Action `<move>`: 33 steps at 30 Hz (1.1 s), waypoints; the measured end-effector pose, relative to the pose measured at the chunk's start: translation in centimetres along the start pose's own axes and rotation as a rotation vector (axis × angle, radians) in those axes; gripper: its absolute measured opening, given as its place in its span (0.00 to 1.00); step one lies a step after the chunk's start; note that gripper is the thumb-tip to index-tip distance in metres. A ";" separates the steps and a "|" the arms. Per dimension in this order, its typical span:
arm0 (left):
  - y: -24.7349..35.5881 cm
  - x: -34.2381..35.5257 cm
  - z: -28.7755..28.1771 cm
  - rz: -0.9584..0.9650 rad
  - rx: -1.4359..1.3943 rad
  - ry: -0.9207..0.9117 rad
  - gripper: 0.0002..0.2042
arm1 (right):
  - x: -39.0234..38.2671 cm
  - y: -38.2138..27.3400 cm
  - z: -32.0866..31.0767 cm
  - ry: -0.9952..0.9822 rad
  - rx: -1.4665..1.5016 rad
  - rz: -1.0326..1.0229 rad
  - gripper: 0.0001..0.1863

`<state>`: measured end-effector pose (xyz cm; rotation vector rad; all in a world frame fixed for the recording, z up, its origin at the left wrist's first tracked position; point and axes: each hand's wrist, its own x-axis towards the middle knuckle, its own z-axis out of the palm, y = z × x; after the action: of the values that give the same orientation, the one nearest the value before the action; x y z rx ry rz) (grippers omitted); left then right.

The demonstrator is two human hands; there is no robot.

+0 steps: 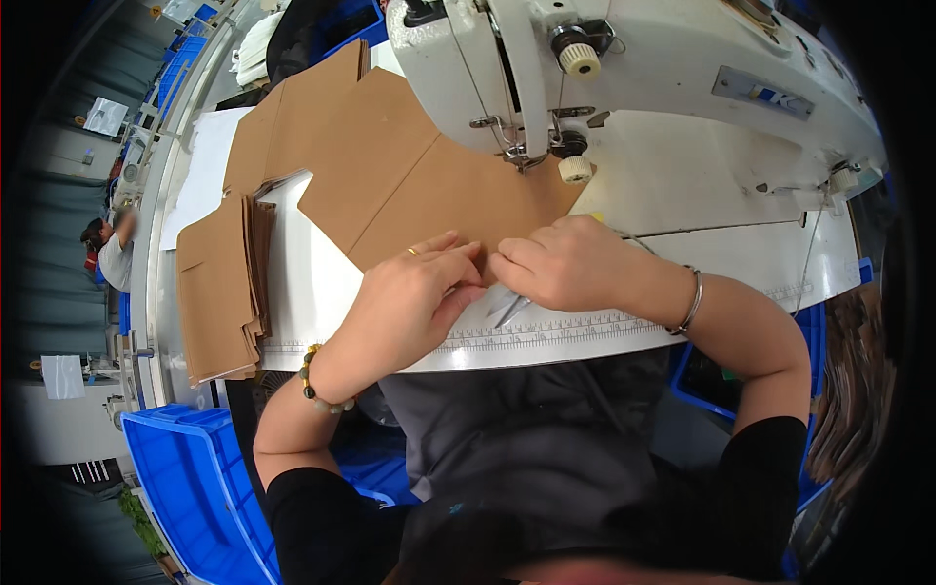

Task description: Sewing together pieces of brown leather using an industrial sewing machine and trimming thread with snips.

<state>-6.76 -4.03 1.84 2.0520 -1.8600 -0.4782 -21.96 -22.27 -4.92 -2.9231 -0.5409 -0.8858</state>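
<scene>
A brown fabric piece (419, 185) lies flat on the white sewing table, its right part beneath the needle area of the sewing machine (643, 68). At its near edge, my left hand (414, 297) pinches the cloth between thumb and fingers. Close beside it, my right hand (570, 263) is closed with its fingertips on the same edge; its palm side is hidden. Below the right fingers shows a small pointed silver tool (507, 307), perhaps thread snips, and I cannot make out whether that hand holds it.
Stacked brown fabric pieces (214, 288) lie at the left, more cloth (302, 117) behind them. A ruler strip (546, 336) runs along the table's front edge. Blue crates (190, 487) stand at lower left and right. Farther left, another person (117, 255) sits at a workstation.
</scene>
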 end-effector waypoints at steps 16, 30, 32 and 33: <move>-1.2 2.0 3.1 0.113 0.392 0.069 0.40 | -12.1 6.1 -11.2 -0.210 -0.147 0.556 0.21; -1.3 4.0 4.9 0.166 0.363 0.157 0.38 | -25.9 20.1 -33.1 0.521 -0.684 0.959 0.20; -1.4 4.1 5.3 0.170 0.344 0.185 0.38 | -29.8 23.9 -37.2 0.438 -0.661 1.183 0.25; -1.7 4.2 5.8 0.195 0.321 0.217 0.38 | -32.4 25.5 -40.9 0.294 -0.787 1.178 0.33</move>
<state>-7.51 -8.19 -4.22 1.9847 -2.0773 0.0973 -60.19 -62.04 13.22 -2.6720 1.6767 -1.3649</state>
